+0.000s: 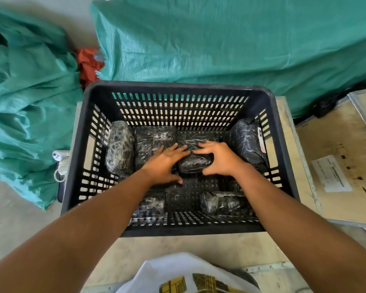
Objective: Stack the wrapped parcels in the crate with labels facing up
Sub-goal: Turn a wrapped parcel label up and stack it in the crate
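Parcel (195, 163) in crate (178, 85): gripped by curled right hand (219, 159), flat left hand (164, 163) pressed alongside, likely for snug seating.

— What's under me?
— Bare grey floor (13, 225), and a pale plywood top (199, 248).
— Behind?
— Green woven sacks (220, 39), with red cloth (87, 64) between them. On my left is a white power strip (59, 155); on my right, a papered board (336, 140).

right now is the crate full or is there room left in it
Not full. The crate holds a few wrapped parcels, bare slotted floor shows between them, and the walls rise well above.
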